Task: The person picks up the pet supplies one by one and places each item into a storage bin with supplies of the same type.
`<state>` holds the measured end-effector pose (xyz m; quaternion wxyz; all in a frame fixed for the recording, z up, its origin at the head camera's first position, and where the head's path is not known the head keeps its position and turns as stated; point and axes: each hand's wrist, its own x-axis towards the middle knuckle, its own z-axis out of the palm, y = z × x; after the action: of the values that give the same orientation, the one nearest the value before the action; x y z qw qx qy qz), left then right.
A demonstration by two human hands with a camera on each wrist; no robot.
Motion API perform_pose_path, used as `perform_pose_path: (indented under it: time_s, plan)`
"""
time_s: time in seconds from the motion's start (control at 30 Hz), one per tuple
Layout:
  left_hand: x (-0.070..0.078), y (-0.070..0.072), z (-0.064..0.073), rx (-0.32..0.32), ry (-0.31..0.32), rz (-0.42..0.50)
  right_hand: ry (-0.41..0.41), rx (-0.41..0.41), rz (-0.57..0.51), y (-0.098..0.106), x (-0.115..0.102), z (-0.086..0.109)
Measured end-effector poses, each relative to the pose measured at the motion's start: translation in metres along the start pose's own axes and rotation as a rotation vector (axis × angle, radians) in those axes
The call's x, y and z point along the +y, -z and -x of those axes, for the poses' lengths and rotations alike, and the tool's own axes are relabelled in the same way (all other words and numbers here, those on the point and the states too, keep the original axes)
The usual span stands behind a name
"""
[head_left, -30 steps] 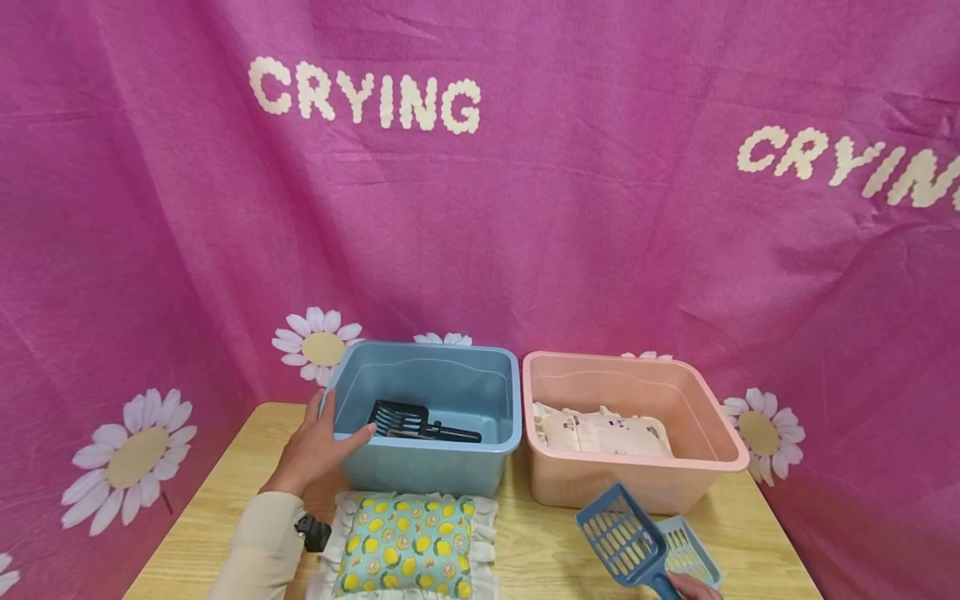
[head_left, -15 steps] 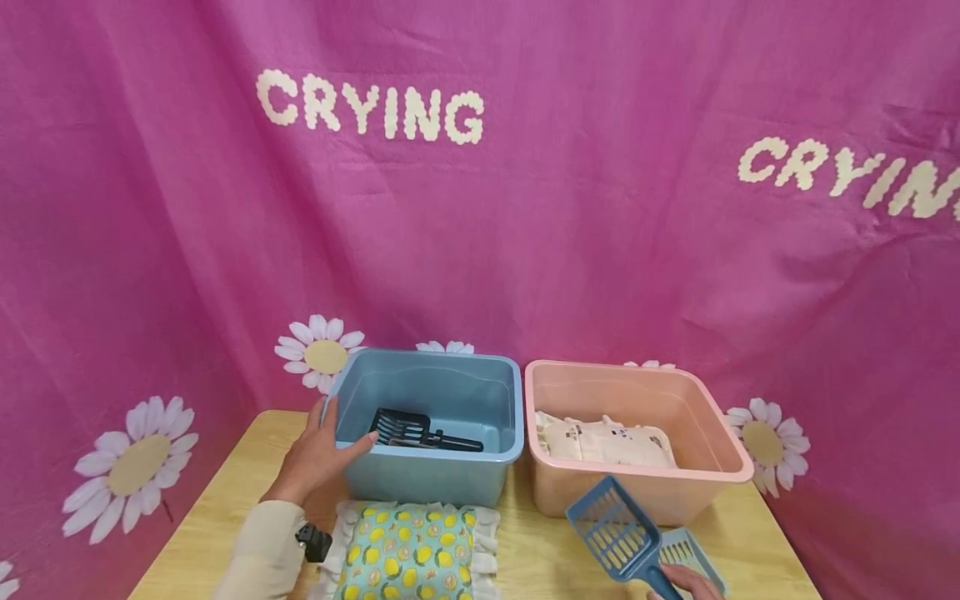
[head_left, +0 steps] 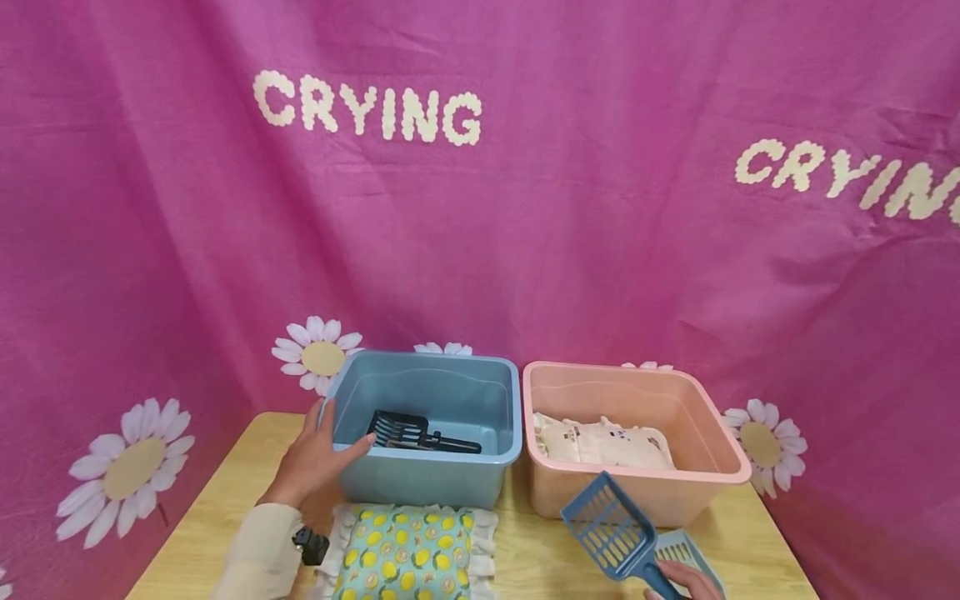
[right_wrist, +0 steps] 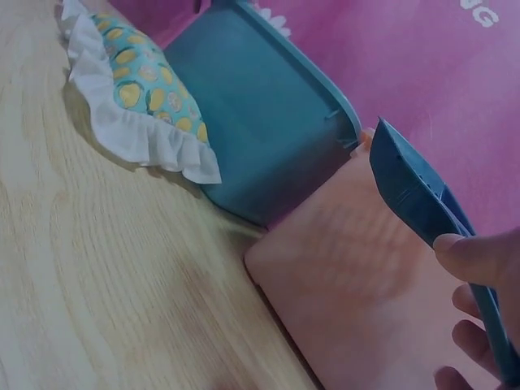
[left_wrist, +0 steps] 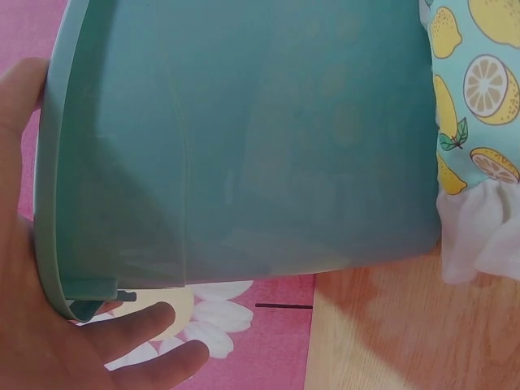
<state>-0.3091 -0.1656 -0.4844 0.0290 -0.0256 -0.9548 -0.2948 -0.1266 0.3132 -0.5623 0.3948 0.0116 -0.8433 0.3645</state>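
Note:
My left hand (head_left: 307,460) rests at the near left corner of the blue bin (head_left: 427,483), thumb over the front rim and fingers spread along the left side. The left wrist view shows this hand (left_wrist: 61,317) against the rim. Inside the bin lies a black slotted scoop (head_left: 450,444). My right hand (head_left: 688,577) grips the handle of a dark blue litter scoop (head_left: 611,529), held up in front of the pink bin (head_left: 555,492). In the right wrist view, the thumb lies on the scoop (right_wrist: 414,187) near its head.
A lemon-print cushion (head_left: 408,554) with white ruffles lies before the blue bin. A cream cushion (head_left: 607,443) sits in the pink bin. A light blue slotted scoop (head_left: 684,550) lies on the wooden table (head_left: 536,567), partly hidden by my right hand. A pink curtain (head_left: 570,208) hangs behind.
The dark blue scoop has moved slightly up and left with my right hand. My left hand stays at the bin's corner. The head view has shifted slightly.

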Motion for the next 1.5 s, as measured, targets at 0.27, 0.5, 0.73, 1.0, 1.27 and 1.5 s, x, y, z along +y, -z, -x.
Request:
perform_pose_path:
  time_s: [0.27,0.5,0.73,1.0,1.27,1.5]
  plan:
    - [0.004,-0.001,-0.004,0.011,-0.014,0.014,-0.276,-0.076,0.046,0.012,-0.040,-0.021]
    - [0.006,0.000,-0.005,0.008,-0.023,0.017,-0.317,-0.154,0.066,0.014,-0.048,-0.036]
    - [0.005,0.000,-0.003,0.002,-0.020,0.009,-0.309,-0.167,0.033,0.009,-0.053,-0.046]
    - [0.006,0.004,-0.003,0.003,-0.015,0.011,-0.207,-0.182,-0.014,-0.001,-0.064,-0.058]
    - [0.005,0.004,-0.002,-0.008,-0.022,0.010,-0.117,-0.180,-0.018,-0.007,-0.071,-0.070]
    - [0.003,0.004,0.001,-0.007,-0.014,0.003,-0.129,-0.192,-0.071,-0.015,-0.079,-0.078]
